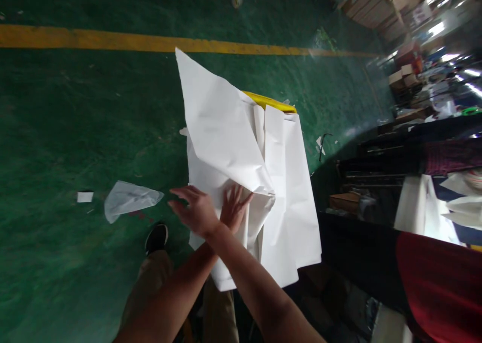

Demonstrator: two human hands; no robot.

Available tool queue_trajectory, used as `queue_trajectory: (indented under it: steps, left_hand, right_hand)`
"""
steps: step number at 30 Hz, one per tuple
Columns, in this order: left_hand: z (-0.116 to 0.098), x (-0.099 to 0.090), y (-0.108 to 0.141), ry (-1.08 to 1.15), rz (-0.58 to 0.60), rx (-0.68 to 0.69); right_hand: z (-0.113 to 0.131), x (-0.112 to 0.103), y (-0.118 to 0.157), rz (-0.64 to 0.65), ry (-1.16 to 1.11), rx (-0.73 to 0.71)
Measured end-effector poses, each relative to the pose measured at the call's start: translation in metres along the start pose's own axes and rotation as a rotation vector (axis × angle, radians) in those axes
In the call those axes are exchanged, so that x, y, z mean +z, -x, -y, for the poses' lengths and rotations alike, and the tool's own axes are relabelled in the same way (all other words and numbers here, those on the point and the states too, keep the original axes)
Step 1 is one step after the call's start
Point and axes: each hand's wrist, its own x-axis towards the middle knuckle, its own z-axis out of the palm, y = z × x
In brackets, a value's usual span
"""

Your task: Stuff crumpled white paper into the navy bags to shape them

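Observation:
Large sheets of white paper [226, 127] lie folded and overlapping in front of me, with one pointed corner raised toward the far left. My forearms cross. My left hand [234, 207] presses on the paper with its fingers stretched out, partly beneath the edge of the folded-over flap. Over the left edge of the sheets hovers my right hand [196, 210], fingers apart and nothing in them; whether it touches the paper I cannot tell. A yellow rim [269, 102] shows behind the far edge of the paper. What lies beneath the sheets is hidden.
A crumpled clear plastic bag [131, 200] and a small white card [85, 197] lie on the green floor [75, 117] at left, near my shoe [156, 237]. Red cloth [440, 277] and dark cloth hang at right. Cardboard boxes [371, 4] stand far right.

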Motion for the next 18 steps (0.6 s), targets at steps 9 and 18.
queue_trajectory:
  steps: [9, 18]
  left_hand:
    - [0.032, 0.028, 0.015, -0.063, 0.249, 0.203]
    - [0.023, -0.001, 0.020, 0.193, 0.203, 0.096]
  right_hand:
    - [-0.045, 0.024, -0.068, 0.027, 0.263, 0.422]
    - [-0.042, 0.021, -0.077, 0.060, 0.179, 0.468]
